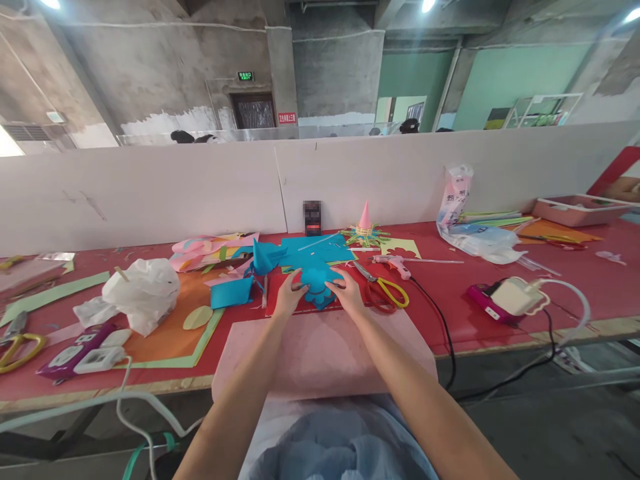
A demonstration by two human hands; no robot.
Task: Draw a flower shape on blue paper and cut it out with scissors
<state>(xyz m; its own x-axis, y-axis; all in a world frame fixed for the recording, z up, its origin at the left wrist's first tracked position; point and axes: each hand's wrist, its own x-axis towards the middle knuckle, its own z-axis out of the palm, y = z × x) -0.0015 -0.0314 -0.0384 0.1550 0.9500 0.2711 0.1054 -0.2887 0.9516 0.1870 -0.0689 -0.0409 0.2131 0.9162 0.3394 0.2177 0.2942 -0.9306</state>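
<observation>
A blue paper piece with a scalloped, flower-like edge (pixel 319 279) is between my two hands, above the near edge of the red tabletop. My left hand (pixel 290 293) grips its left side with thumb and fingers. On its right side, my right hand (pixel 348 292) pinches it the same way. More blue paper (pixel 325 247) lies flat just behind. To the left are a folded blue piece (pixel 232 292) and blue scraps. Scissors with yellow and red handles (pixel 387 291) and a pink glue gun (pixel 395 265) rest right of my right hand.
A pink paper cone on a fringed green base (pixel 365 220) stands at the back. Left are a crumpled white bag (pixel 143 290), orange paper (pixel 173 320) and a purple power strip (pixel 77 352). Another power strip (pixel 493 303) with cords sits right. A white partition (pixel 200 187) runs behind.
</observation>
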